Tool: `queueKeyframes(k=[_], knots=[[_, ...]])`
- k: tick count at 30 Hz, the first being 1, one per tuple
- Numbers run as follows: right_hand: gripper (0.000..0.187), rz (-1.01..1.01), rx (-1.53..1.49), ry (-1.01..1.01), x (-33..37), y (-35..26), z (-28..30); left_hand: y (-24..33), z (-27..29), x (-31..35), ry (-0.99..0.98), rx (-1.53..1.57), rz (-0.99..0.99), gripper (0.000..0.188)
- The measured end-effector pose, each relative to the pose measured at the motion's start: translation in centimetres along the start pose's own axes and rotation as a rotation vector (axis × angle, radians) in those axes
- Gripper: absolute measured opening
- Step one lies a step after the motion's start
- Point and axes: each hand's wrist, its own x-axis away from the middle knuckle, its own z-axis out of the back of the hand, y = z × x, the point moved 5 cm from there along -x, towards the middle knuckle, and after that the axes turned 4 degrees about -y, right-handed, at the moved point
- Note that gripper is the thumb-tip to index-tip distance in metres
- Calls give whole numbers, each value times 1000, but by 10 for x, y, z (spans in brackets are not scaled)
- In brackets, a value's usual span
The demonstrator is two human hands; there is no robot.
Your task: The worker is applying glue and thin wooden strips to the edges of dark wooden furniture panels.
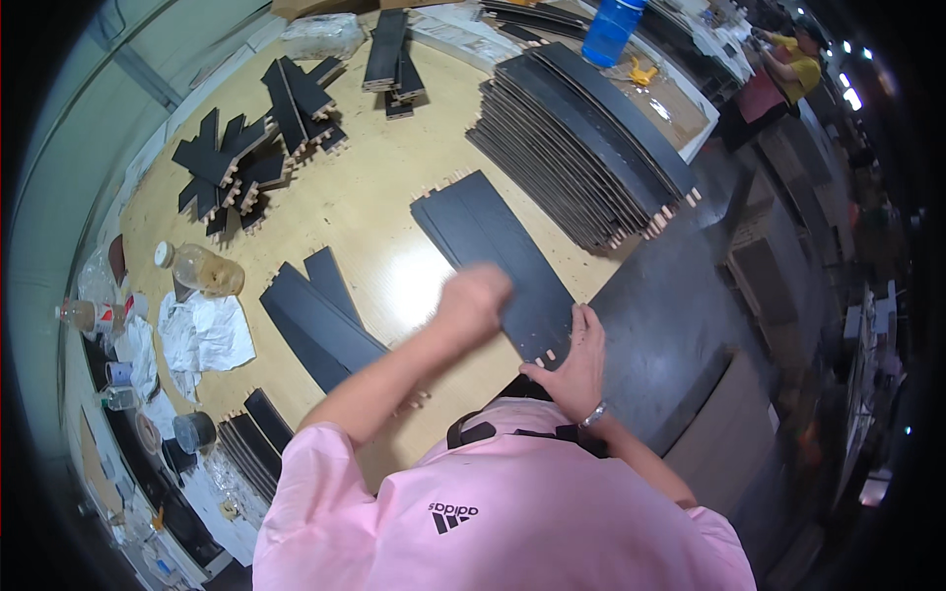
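Note:
A black panel with wooden dowel pegs at its far and near ends lies on the pale wood table in front of me. My left hand is curled closed over the panel's left edge and blurred by motion; anything inside it is hidden. At the near right corner, my right hand grips the panel, thumb by the end pegs and fingers along the right edge. To the left lie narrower black boards, partly overlapping, with my left forearm across their near end.
A tall stack of curved black panels stands at the far right. Crossed piles of short black boards lie far left. Left are a bottle, crumpled white paper and more boards. A blue bottle stands behind; a person is far right.

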Motion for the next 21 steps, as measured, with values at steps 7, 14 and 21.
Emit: queueKeyframes(k=[7, 14, 21], knots=[[106, 21, -70, 15, -3, 4, -2, -152, 65, -57, 235, -374, 449, 6], [107, 1, -120, 22, -2, 16, -3, 21, -18, 8, 88, -31, 90, 7], [103, -89, -315, 56, 27, 44, 3, 22, -8, 3, 122, 98, 128, 7]])
